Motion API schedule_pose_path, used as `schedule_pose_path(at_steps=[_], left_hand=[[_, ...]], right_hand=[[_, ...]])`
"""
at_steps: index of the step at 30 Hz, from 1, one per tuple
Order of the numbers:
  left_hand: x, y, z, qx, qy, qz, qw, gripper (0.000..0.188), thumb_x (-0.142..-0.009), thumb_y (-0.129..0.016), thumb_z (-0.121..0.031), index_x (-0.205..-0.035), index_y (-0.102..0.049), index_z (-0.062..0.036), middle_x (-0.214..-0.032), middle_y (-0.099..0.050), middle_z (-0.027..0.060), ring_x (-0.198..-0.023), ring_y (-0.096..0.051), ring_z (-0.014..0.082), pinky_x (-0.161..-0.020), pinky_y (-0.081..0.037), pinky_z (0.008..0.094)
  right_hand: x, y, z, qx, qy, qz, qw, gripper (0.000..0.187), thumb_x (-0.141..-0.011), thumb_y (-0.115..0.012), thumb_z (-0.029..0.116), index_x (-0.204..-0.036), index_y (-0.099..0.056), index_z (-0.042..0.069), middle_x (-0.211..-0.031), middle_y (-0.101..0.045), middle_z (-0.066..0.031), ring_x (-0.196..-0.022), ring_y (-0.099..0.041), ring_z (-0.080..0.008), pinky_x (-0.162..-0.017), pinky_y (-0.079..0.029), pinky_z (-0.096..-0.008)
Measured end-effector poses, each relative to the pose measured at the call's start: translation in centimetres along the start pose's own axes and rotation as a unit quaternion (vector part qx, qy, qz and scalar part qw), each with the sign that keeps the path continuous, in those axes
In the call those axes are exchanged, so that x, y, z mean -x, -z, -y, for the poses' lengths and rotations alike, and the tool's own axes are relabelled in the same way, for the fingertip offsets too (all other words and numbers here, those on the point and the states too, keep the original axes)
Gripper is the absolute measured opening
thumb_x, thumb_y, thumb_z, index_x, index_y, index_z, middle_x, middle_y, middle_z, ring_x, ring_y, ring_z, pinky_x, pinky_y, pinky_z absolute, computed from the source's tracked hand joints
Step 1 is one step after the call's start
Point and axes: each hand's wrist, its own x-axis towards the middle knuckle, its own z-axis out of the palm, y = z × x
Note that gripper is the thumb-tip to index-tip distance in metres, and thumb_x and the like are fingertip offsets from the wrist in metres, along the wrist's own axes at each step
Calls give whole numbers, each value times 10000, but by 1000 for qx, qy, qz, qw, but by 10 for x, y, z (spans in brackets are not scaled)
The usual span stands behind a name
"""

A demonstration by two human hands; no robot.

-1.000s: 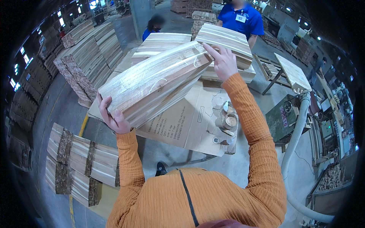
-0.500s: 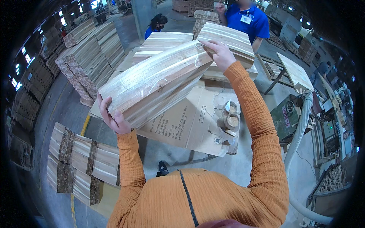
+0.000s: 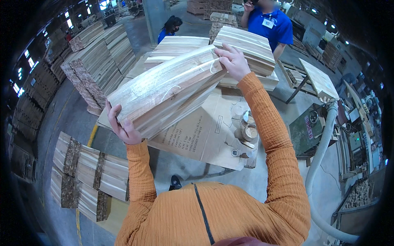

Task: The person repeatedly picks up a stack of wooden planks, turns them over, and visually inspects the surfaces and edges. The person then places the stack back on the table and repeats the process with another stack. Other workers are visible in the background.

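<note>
A pale, striped wooden panel (image 3: 164,88) is held up tilted between my two hands, with light curved marks on its surface. My left hand (image 3: 125,128) grips its near left corner, thumb on one side and fingers round the edge. At the far right corner, my right hand (image 3: 234,61) is closed on the panel, its fingertips lying over the end. Underneath is a flattened cardboard sheet (image 3: 197,139) on a table. Open tubs of brown paste (image 3: 249,132) stand on the sheet's right side, partly hidden by my right forearm.
Stacked panels (image 3: 246,41) lie on the table's far side, beside another stack (image 3: 176,47). Tall wood piles (image 3: 96,61) stand at left, with more panels (image 3: 88,176) low at near left. A person in blue (image 3: 271,26) stands beyond; a grey hose (image 3: 322,147) runs at right.
My right hand has shifted slightly and its fingers have moved at the panel's corner. The panel and my left hand stay nearly in place. The person in blue has raised a hand.
</note>
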Motion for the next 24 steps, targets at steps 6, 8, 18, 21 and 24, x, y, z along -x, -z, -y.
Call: schedule_pose_path(at_steps=[6,8,18,21,24], left_hand=[[-2,-3,0,9,-12,1,1000,464,-853,-448,-352,-1118,-497,26,-1348,-377,284,-1169,-454,302,-932,-361,359],[-3,-8,0,18,-14,9,1000,467,-854,-449,-356,-1118,-496,27,-1348,-376,285,-1181,-445,310,-940,-357,364],[-2,0,1,10,-20,11,1000,465,-853,-452,-352,-1111,-484,33,-1355,-348,306,-1257,-372,361,-1009,-296,404],[-1,1,2,5,-23,13,1000,462,-850,-455,-342,-1122,-480,31,-1361,-347,297,-1247,-383,352,-1002,-303,399],[-1,1,0,9,-13,13,1000,456,-847,-458,-330,-1129,-480,28,-1363,-351,288,-1227,-403,338,-991,-313,390]], right_hand=[[-23,13,-8,-101,38,2,994,325,-780,-655,283,-1095,-667,208,-1278,-509,-126,-1184,-446,-292,-1007,-342,-392],[-32,20,-21,-194,24,47,980,327,-773,-699,223,-1092,-669,156,-1272,-508,-139,-1179,-463,-263,-999,-358,-364],[-36,6,-6,-276,0,66,959,200,-756,-706,201,-933,-723,111,-1154,-572,-134,-1075,-533,-228,-931,-408,-323],[-34,4,-7,-264,-3,36,964,175,-740,-715,197,-878,-724,91,-1114,-581,-121,-1031,-549,-221,-900,-419,-308],[-35,5,1,-196,12,9,981,160,-727,-710,202,-818,-705,71,-1056,-591,-94,-1008,-549,-232,-886,-419,-326]])
